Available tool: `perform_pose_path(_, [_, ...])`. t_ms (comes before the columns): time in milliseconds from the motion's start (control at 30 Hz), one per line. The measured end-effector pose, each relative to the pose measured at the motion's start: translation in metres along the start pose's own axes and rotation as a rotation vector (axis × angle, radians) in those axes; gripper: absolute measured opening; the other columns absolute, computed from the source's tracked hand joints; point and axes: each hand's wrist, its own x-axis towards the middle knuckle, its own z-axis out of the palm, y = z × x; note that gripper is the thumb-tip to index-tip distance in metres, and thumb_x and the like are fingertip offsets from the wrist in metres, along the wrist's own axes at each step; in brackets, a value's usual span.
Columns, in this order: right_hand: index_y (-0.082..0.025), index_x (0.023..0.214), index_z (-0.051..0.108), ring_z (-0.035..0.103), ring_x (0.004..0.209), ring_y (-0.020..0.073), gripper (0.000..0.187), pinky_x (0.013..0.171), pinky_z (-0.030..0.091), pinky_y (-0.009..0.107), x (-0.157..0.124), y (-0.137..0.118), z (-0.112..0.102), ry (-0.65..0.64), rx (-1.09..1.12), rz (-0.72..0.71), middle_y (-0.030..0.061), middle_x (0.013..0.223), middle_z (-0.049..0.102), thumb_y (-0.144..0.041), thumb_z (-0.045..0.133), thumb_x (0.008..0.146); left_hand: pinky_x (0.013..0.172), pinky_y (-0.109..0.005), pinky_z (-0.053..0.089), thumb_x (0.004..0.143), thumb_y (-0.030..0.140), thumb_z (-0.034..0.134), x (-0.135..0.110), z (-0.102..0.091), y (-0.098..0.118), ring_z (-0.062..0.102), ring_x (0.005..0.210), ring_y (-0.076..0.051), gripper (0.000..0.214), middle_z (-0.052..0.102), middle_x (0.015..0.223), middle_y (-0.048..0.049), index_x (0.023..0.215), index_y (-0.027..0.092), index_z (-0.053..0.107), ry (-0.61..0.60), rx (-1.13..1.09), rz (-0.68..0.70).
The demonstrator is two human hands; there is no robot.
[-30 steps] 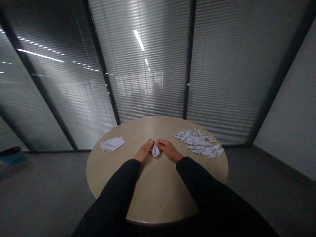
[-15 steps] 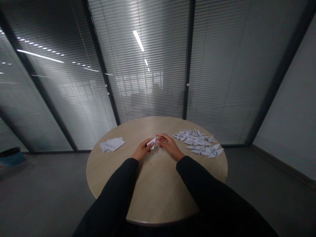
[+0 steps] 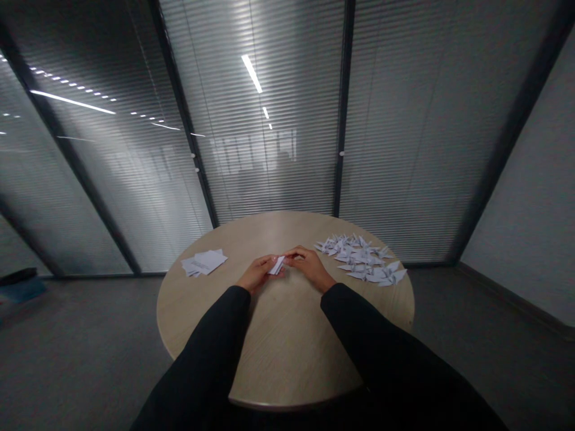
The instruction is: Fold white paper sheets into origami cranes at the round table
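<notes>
A small folded piece of white paper sits between my hands, just above the table top. My left hand pinches its near end between the fingertips. My right hand reaches in from the other side, with its fingertips on the paper's far tip. Fingers hide part of the fold. To the left of my left hand lies a loose stack of white paper squares with printing on them. Beyond my right hand spreads a pile of several white origami cranes.
Both hands work above a round light wood table. Dark sleeves cover my forearms. Behind the table stand glass partitions with closed blinds, and a grey carpet floor surrounds it. A dark and blue object sits on the floor at far left.
The folded paper has gone from pointing down, to raised, to lying nearly level between my fingertips. My hands have moved slightly toward the table's far side, and the view has tilted a little.
</notes>
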Motion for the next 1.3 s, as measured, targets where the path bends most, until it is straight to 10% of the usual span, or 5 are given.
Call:
perform_pose_path(867, [-0.017, 0.074, 0.070, 0.064, 0.074, 0.0201, 0.023, 0.071, 0.049, 0.031, -0.002, 0.000, 0.005, 0.048, -0.035, 0.006, 0.0073, 0.077, 0.069, -0.038, 0.070, 0.065, 0.076, -0.027, 0.048, 0.052, 0.023, 0.081, -0.005, 0.003, 0.008, 0.061, 0.069, -0.011, 0.068, 0.067, 0.078, -0.0032, 0.114, 0.013, 0.054, 0.166, -0.011, 0.065])
perform_pose_path(1300, [-0.015, 0.090, 0.063, 0.059, 0.068, 0.0139, 0.031, 0.059, 0.047, 0.025, -0.002, 0.009, 0.008, -0.029, 0.081, 0.156, 0.0033, 0.074, 0.065, -0.039, 0.064, 0.069, 0.063, -0.026, 0.044, 0.052, 0.030, 0.078, 0.004, -0.004, 0.003, 0.057, 0.062, -0.013, 0.036, 0.064, 0.067, -0.0013, 0.083, 0.013, 0.068, 0.288, 0.324, 0.231])
